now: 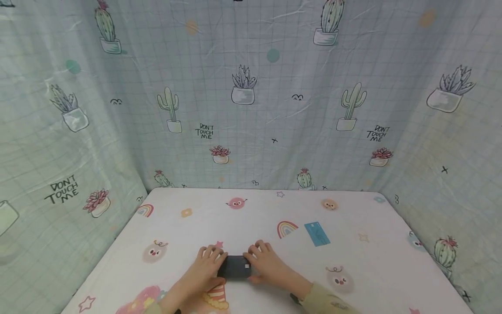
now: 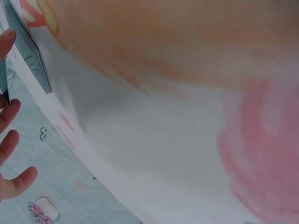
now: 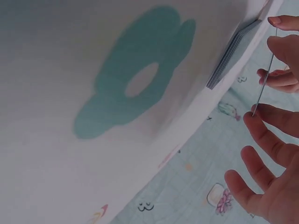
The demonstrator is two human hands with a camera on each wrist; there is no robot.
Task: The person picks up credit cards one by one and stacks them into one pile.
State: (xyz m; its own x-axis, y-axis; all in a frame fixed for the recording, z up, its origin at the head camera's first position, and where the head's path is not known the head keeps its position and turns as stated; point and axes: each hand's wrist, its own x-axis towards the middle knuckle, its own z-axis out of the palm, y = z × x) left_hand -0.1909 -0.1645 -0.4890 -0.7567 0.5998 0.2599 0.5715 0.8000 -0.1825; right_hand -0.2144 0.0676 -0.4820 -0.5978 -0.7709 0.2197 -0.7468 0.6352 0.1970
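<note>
Both hands hold a thin dark card [image 1: 236, 267] between them, close to the front of the table. My left hand [image 1: 205, 269] pinches its left end and my right hand [image 1: 272, 269] its right end. The right wrist view shows the card edge-on, a thin line running from finger to finger, with the other fingers spread. Beneath it, a stack of cards [image 3: 231, 56] lies on the table, its layered edges showing. The same stack [image 2: 32, 51] appears at the left of the left wrist view; in the head view it is hidden.
A single blue card [image 1: 317, 234] lies on the table, beyond and right of the hands. The white tabletop [image 1: 251, 218] carries printed rainbows, stars and faces. Cactus-patterned cloth [image 1: 266, 117] hangs behind the table and along both sides.
</note>
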